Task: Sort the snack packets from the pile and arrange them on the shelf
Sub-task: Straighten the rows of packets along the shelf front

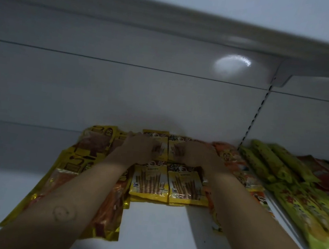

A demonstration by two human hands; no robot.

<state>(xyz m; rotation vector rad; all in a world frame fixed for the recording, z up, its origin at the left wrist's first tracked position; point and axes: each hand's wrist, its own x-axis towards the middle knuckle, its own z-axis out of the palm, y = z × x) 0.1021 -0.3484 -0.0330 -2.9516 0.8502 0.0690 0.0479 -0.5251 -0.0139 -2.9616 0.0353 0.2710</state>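
Squares yellow foil biscuit-stick packets [149, 181] into rows on white metal shelf [155, 224], left hand [138, 149] and right hand [199, 155] pressing, fingers apparently straight.

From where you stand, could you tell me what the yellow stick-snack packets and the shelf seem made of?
Yellow stick-snack packets: probably glossy printed plastic film, judging by sheen and flat sealed edges. Shelf: seemingly white painted metal, smooth and reflective.

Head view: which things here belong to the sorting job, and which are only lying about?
Job: left hand and right hand, both on the rear row of yellow stick-snack packets; large yellow packets; orange packets; green packets; the shelf.
Not the job: upper shelf, its bracket, slotted rail.
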